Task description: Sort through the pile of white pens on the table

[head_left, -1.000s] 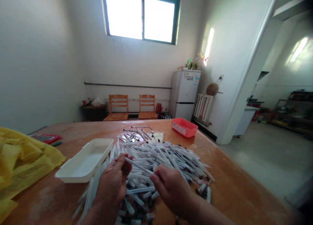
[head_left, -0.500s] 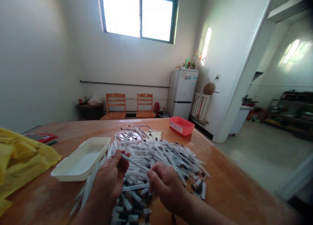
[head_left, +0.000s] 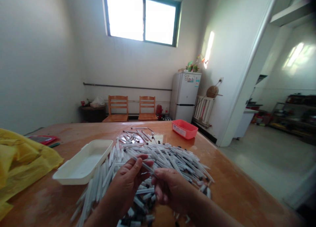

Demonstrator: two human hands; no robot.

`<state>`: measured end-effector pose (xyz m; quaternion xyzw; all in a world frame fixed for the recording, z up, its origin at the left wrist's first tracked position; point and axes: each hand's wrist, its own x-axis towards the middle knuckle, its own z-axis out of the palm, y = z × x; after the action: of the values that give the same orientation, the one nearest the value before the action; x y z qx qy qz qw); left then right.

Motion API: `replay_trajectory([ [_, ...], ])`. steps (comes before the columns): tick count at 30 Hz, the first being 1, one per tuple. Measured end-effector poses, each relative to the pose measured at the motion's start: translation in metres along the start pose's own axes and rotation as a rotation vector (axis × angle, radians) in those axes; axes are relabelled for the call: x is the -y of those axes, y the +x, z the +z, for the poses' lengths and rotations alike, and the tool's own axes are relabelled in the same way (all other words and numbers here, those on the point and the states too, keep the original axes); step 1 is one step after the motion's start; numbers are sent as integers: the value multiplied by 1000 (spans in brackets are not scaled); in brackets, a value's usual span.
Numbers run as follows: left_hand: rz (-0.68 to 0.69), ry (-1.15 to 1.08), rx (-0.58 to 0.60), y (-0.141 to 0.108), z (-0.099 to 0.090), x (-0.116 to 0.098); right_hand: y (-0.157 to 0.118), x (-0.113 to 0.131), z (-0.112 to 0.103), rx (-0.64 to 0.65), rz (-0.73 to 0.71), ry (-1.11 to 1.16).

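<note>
My left hand point(head_left: 125, 184) and my right hand point(head_left: 170, 190) hold one thin white pen barrel point(head_left: 142, 163) between them, above a large loose heap of white pens point(head_left: 168, 161) with dark tips. The left fingers curl around its middle, and the right fingertips pinch its lower end. More pens lie under and beside both hands. A shallow white plastic tray point(head_left: 82, 161) stands left of my left hand, with its inside mostly bare. Behind the heap lies a smaller group of pens point(head_left: 135, 135).
The heap lies on a glossy orange-brown table point(head_left: 237, 184). A yellow plastic bag point(head_left: 19, 164) sits at the left, beyond it a red flat item point(head_left: 43, 139). A red plastic tray point(head_left: 185, 129) stands at the far side, with two wooden chairs point(head_left: 118, 108) and a white refrigerator point(head_left: 184, 97) behind.
My left hand has shifted right and turned, and the pen barrel now spans both hands. My right hand has moved slightly down. The view has tilted a little.
</note>
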<state>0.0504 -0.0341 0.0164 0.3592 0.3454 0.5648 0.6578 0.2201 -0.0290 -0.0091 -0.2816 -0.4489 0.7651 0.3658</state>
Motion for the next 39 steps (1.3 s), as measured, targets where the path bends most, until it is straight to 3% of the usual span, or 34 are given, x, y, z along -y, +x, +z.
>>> replay_trajectory([
  [3,15,-11,-108,5,-4,-4,-7,4,6,-45,-71,-289],
  [7,171,-63,-412,16,-24,-18,-21,11,14,-165,-341,-868],
  [9,186,-36,-443,18,-31,-21,-22,11,12,-245,-443,-1040],
  [16,319,519,-355,10,-21,-12,-5,6,-12,-372,-442,-1076],
  [22,645,1213,-127,1,-13,-11,-15,21,-3,-393,-556,-859],
  [26,713,1617,-24,0,-9,-4,-17,28,-6,-396,-525,-794],
  [31,715,1820,27,-2,-5,2,-15,31,-14,-409,-480,-918],
  [39,708,1855,82,-2,-7,3,-25,44,-16,-296,-454,-1066],
])
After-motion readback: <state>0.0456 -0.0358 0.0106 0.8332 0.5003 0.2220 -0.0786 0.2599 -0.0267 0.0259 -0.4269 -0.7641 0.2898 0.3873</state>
